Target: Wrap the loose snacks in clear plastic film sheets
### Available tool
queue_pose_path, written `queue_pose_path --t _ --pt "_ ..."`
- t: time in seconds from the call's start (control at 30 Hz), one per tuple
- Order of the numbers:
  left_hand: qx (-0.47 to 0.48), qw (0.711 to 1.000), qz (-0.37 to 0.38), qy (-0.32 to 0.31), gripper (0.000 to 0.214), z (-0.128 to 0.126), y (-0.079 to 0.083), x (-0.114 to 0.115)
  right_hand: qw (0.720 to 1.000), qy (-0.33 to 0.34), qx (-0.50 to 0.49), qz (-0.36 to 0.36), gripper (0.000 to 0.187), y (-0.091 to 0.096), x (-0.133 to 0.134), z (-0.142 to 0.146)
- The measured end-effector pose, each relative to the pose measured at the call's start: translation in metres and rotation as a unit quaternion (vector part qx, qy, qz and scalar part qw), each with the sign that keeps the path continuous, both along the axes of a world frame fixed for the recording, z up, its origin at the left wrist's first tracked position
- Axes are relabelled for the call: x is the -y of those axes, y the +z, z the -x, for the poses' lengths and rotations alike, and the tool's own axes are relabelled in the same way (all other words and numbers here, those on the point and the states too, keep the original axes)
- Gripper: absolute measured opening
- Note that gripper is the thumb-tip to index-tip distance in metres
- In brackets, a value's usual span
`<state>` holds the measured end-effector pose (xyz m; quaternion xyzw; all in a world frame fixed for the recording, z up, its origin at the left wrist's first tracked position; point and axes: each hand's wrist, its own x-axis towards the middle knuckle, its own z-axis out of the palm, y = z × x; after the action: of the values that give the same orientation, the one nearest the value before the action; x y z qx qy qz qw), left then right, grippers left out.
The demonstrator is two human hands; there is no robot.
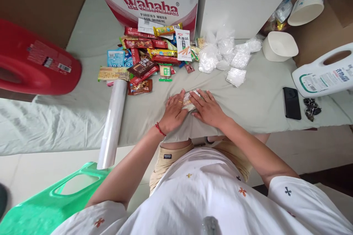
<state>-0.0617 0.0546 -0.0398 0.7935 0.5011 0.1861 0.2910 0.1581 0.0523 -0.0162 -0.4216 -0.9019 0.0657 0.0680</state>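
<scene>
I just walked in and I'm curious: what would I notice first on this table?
Probably the bright heap of snack packets at the back of the cloth-covered table, below the Wahaha box. In front of it the left hand and right hand press on a small wrapped packet. A big red jug lies on its side at the far left.

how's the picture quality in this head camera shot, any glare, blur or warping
Head view: soft, even daylight, no hard shadows. Strong wide-angle warping bends the table edge and stretches the red jug. Mild glare whitens the plastic film roll. Both hands and the wrapped snack between them look sharp.
</scene>
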Motion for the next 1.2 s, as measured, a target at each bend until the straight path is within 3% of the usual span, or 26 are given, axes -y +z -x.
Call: queue_pose_path --t 0.17,0.27,0.33,0.4,0.5,0.6,0.77,0.87,0.97,1.07,1.13,1.2 --pt "0.067 0.994 0.086 -0.016 0.076 0.005 0.008 -0.017 1.0 0.012 0.01 -0.008 0.053 0.007 -0.018 0.006" --pt "0.227 0.96 0.165 -0.009 0.078 0.017 0.028 -0.024 0.999 0.023 -0.028 0.023 0.047 0.02 -0.025 0.002" --pt "0.378 0.905 0.188 0.043 0.076 0.025 0.043 -0.024 0.994 0.002 -0.097 0.06 0.042 0.032 -0.023 -0.002" --pt "0.513 0.829 0.197 0.098 0.076 0.028 0.055 -0.019 0.971 -0.031 -0.199 0.128 0.038 0.042 -0.015 -0.003" --pt "0.632 0.716 0.279 0.097 0.085 0.016 0.06 -0.003 0.899 -0.055 -0.33 0.282 0.038 0.042 0.006 0.005" --pt "0.661 0.658 0.354 0.077 0.084 -0.006 0.051 0.015 0.829 -0.092 -0.404 0.375 0.042 0.028 0.025 0.016" --pt "0.675 0.63 0.375 0.078 0.086 -0.03 0.035 0.037 0.706 -0.166 -0.5 0.473 0.051 0.007 0.044 0.018" --pt "0.646 0.642 0.387 0.145 0.072 -0.04 0.034 0.039 0.658 -0.225 -0.543 0.471 0.05 0.003 0.053 0.017" --pt "0.623 0.639 0.398 0.212 0.049 -0.051 0.038 0.033 0.632 -0.304 -0.576 0.419 0.052 0.004 0.062 0.016" --pt "0.645 0.615 0.399 0.214 0.044 -0.057 0.041 0.027 0.604 -0.321 -0.574 0.451 0.055 0.008 0.07 0.013" --pt "0.653 0.596 0.425 0.193 0.039 -0.06 0.041 0.027 0.612 -0.312 -0.562 0.461 0.053 0.011 0.075 0.01" --pt "0.647 0.583 0.462 0.166 0.036 -0.063 0.04 0.029 0.639 -0.307 -0.555 0.436 0.048 0.012 0.077 0.007"
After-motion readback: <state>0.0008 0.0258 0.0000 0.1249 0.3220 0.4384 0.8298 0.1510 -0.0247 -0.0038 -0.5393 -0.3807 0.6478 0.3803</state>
